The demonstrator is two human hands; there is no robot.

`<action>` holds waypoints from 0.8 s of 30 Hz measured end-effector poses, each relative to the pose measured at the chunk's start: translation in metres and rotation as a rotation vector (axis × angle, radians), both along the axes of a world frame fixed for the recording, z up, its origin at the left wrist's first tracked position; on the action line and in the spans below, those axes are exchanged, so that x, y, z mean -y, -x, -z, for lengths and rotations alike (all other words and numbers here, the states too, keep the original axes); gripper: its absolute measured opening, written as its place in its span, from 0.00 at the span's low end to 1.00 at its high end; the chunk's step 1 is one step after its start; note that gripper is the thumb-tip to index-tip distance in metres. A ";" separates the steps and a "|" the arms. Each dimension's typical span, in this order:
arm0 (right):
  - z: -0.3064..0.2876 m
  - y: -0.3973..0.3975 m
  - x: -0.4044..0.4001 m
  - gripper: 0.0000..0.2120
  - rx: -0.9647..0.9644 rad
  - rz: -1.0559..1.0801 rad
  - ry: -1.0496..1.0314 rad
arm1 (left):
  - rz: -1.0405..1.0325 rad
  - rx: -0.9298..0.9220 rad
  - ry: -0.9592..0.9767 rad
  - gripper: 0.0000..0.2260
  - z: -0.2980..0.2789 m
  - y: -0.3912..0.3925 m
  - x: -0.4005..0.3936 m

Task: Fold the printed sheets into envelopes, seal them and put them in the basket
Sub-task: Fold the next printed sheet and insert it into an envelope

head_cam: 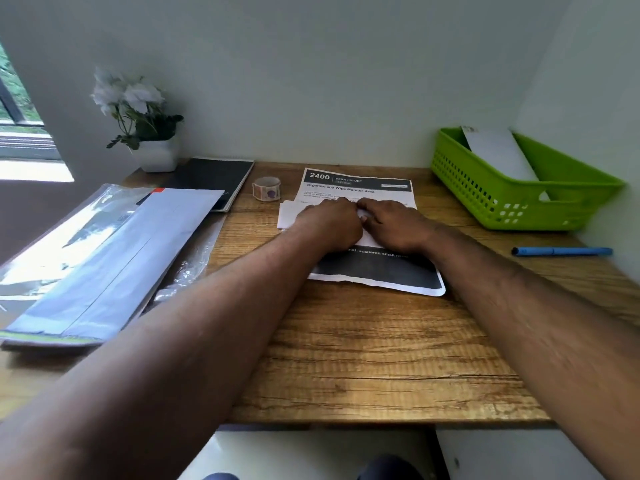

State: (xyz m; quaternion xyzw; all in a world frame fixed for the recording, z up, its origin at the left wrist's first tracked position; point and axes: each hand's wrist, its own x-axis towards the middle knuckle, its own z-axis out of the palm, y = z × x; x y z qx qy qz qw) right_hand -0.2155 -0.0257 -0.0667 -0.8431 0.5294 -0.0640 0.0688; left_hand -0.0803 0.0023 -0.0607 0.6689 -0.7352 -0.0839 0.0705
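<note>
Printed sheet point(360, 188) mid-fold on the desk point(363, 341); left hand point(329, 220) and right hand point(394, 223) press it flat, fingers fairly straight; one envelope point(502, 154) already in basket point(485, 199); sealing's left.

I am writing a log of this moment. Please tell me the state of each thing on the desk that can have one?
printed sheet: flat on the desk, partly covered
folded paper: under both hands
left hand: pressing on the paper
right hand: pressing on the paper
basket: holds one white envelope, leaning
tape roll: upright, untouched
pen: capped, lying flat
notebook: closed
</note>
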 end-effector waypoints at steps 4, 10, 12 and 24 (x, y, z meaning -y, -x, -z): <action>-0.003 -0.001 -0.005 0.24 -0.034 -0.020 -0.042 | -0.136 0.114 0.069 0.18 -0.006 -0.003 -0.013; -0.001 0.002 -0.003 0.25 -0.071 0.005 -0.080 | -0.163 0.173 0.030 0.16 -0.009 -0.028 -0.021; 0.000 0.004 0.000 0.26 -0.101 0.037 -0.117 | -0.164 0.176 0.036 0.16 -0.010 -0.027 -0.022; -0.006 0.044 0.011 0.36 -0.195 0.134 -0.240 | -0.131 0.094 -0.038 0.24 0.001 -0.045 -0.009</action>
